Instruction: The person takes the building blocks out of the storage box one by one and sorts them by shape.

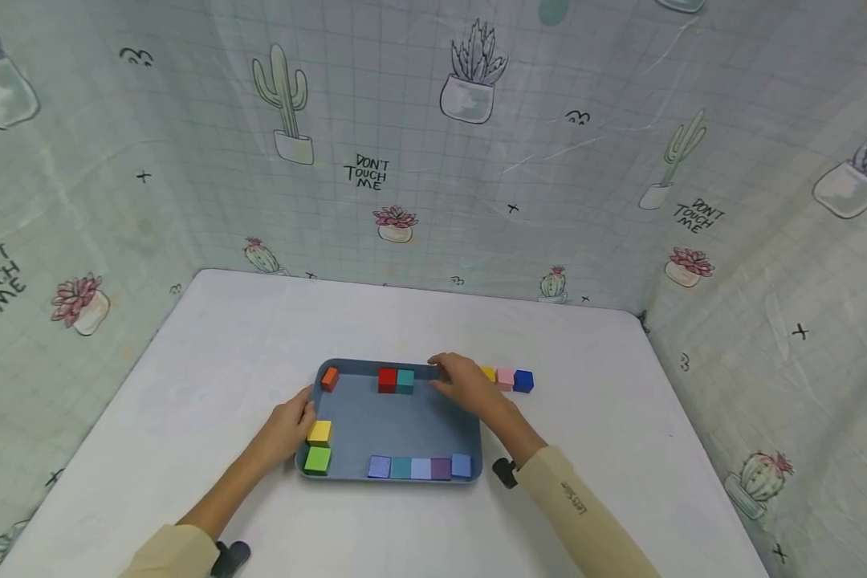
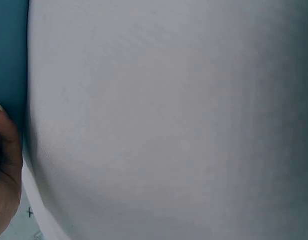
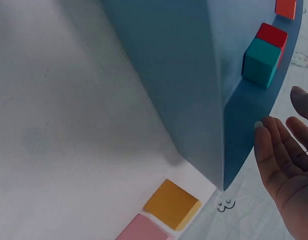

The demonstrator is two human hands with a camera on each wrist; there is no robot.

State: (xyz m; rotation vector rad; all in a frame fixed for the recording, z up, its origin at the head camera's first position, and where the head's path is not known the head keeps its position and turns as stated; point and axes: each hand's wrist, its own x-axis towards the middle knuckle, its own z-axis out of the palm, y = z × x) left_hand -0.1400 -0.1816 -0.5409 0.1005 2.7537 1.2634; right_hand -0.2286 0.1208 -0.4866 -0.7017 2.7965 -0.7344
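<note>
Head view: blue-grey tray (image 1: 397,417), coloured cubes along rim; left hand (image 1: 292,421) grip unclear, right hand (image 1: 462,384) fingers relaxed.

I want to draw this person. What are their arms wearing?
Both arms wear long beige sleeves; the right sleeve has small dark lettering down it. A black camera mount sits at each wrist. The left hand and right hand are bare.

A makeshift recording booth — not a lived-in room

A white table (image 1: 405,514) is walled on three sides by hung cactus-print cloth (image 1: 433,160) (lettered "DON'T TOUCH ME"), with a blue tray (image 1: 405,417) of coloured cubes (image 1: 419,468) — a staged tabletop setup.
</note>
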